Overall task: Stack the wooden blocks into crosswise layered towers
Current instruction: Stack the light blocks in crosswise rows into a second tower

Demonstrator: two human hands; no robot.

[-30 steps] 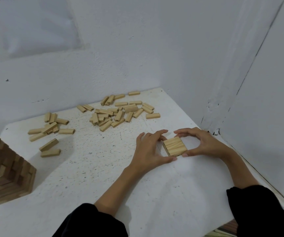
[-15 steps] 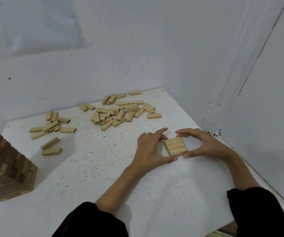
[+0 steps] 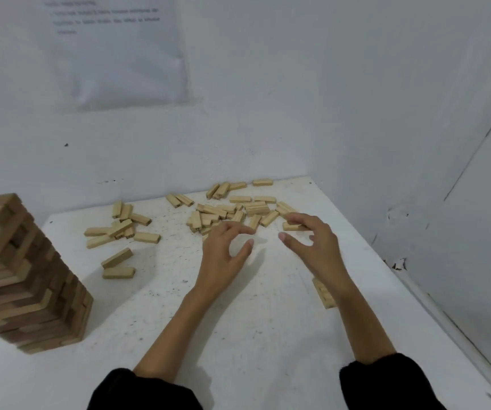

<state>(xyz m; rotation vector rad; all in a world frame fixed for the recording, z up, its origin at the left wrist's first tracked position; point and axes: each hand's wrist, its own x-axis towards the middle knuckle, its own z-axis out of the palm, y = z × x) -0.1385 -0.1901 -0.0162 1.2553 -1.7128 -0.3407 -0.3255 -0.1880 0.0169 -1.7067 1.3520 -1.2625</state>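
A tall crosswise tower of wooden blocks (image 3: 22, 279) stands at the table's left. A small low stack of blocks (image 3: 324, 294) lies flat on the table, mostly hidden under my right forearm. Several loose blocks form a pile (image 3: 238, 211) at the far middle. My left hand (image 3: 223, 255) hovers just short of that pile, fingers curled apart, holding nothing. My right hand (image 3: 312, 244) is over the pile's right end, fingers spread, its fingertips at a loose block (image 3: 293, 226).
A second scatter of loose blocks (image 3: 120, 229) lies at the far left, with two single blocks (image 3: 118, 266) nearer. The white table (image 3: 238, 335) meets walls behind and on the right. A paper sheet (image 3: 114, 48) hangs on the back wall.
Both hands have let go of the small stack and moved away from me toward the loose pile. The camera has tilted up, showing more wall and the tower's top.
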